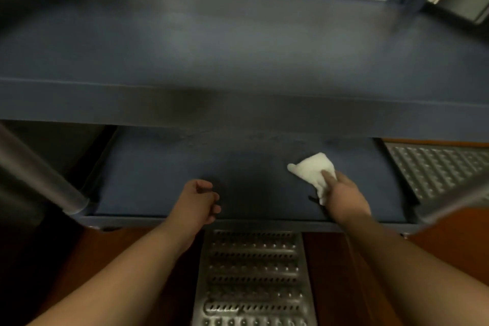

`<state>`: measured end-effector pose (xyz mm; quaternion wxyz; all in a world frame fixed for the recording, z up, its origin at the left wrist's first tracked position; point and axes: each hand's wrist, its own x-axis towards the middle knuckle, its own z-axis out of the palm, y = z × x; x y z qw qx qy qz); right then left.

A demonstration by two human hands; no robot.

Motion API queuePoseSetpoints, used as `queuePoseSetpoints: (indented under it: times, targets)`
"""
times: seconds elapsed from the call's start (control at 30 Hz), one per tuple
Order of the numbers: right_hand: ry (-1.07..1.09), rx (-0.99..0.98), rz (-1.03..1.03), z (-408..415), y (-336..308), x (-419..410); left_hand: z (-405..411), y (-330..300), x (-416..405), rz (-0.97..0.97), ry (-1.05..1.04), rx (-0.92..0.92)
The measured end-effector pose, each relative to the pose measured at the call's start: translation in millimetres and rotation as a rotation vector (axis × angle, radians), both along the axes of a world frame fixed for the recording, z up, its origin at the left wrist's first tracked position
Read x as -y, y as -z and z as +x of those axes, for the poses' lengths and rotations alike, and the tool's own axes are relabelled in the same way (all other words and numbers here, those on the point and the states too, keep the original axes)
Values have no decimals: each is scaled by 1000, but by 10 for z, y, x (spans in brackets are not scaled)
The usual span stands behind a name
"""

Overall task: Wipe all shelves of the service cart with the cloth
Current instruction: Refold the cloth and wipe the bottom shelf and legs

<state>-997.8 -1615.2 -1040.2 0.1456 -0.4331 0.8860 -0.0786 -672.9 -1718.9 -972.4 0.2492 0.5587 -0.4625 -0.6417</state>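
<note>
Right hand [344, 197] grips the white cloth [313, 171], fingers curled round its near end, cloth pressed flat on the lower shelf [164, 180] toward its right side. Left hand [199, 200] sits over the same shelf near the front edge, fingers loosely curled, holding nothing; contact with the shelf unclear. Upper shelf [238, 42] of the dark blue cart spans the view above, blurred. Metal post [39, 174] at left front corner. Perforated metal grate [251, 278] on the floor below, another grate [436, 167] at right.
</note>
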Motion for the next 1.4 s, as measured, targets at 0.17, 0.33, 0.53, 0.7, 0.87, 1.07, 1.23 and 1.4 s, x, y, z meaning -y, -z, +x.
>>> queuePoseSetpoints:
  times: [0.17,0.33,0.53,0.7,0.87,1.07,1.23,1.4]
  targets:
    - [111,-52,-30,-664,-7,-720,-438,63,-168,25,54,-10]
    - [164,24,-207,-579,-13,-819,-474,67,-238,3,87,16]
    - [118,48,-259,40,45,-582,-111,-43,-74,-52,43,38]
    - [-4,69,-224,808,78,-226,363,-133,2,-57,14,50]
    - [-144,106,-216,1758,40,292,944,-199,79,-48,-62,76]
    - [-334,129,-253,3052,69,934,1668,-205,229,-25,-204,91]
    - [-445,213,-228,3817,102,1463,1985,-130,313,17,-301,99]
    - [-620,284,-184,4073,62,1818,2011,-167,429,-36,-384,59]
